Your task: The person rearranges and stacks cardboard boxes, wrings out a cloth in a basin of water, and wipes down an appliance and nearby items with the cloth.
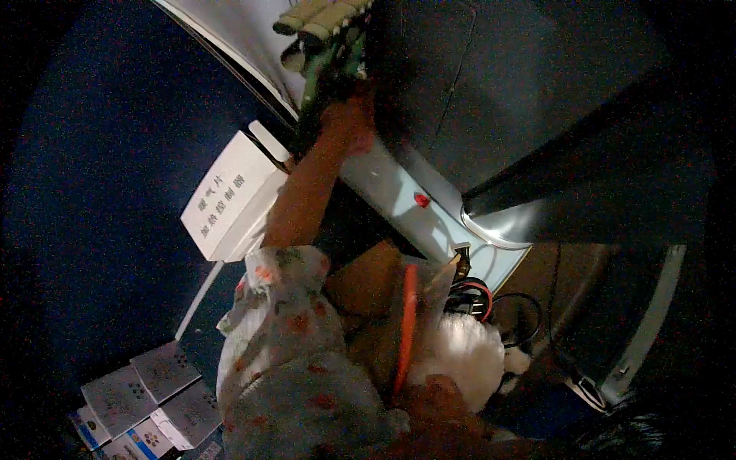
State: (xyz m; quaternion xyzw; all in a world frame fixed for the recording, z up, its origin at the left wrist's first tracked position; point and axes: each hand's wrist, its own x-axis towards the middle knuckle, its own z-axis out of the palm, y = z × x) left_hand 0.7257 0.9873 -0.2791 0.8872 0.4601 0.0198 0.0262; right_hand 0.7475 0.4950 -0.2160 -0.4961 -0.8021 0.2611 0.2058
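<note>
My left arm reaches up from a white sleeve with a red pattern. At its end my left hand (pixel 349 123) is smeared and in shadow, close under a bundle of tan and green tube-like pieces (pixel 326 31); I cannot tell whether it holds them. Low in the view my right hand (pixel 437 402) shows only in part, dark and with its fingers hidden. It lies against a fluffy white thing (pixel 464 360). An orange-red strip (pixel 407 326) runs upright just left of that white thing.
A white box (pixel 234 192) with printed Chinese characters stands left of my arm. Several small patterned boxes (pixel 161 383) are piled at lower left. A small red object (pixel 422 200) lies on a pale ledge (pixel 383 172). Black cables (pixel 475 295) coil at its lower end.
</note>
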